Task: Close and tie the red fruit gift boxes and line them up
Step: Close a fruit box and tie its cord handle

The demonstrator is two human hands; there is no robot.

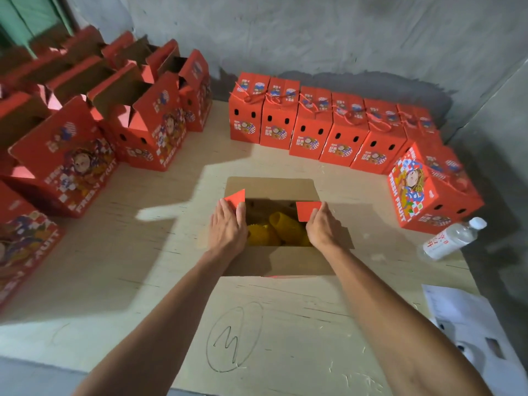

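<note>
The open gift box (278,224) stands on the plywood table (143,267), just beyond the pencilled circle (234,337), mouth straight up, its long axis running left to right across the view. The left hand (227,228) pinches the left red side flap (235,199), thumb inside; the right hand (323,228) pinches the right side flap (308,210) likewise. Probably both are being folded inward first, so the wide brown flaps can close over them. Yellow spiky fruit (274,230) lies inside. Right of the box lies a water bottle (451,238), with 1 closed box (428,190) beyond it, turned at an angle. Behind the box, a row of 6 tied boxes (317,130) lines the wall (314,38), lids shut. Far left, untied boxes (114,110) gape upward, waiting.
</note>
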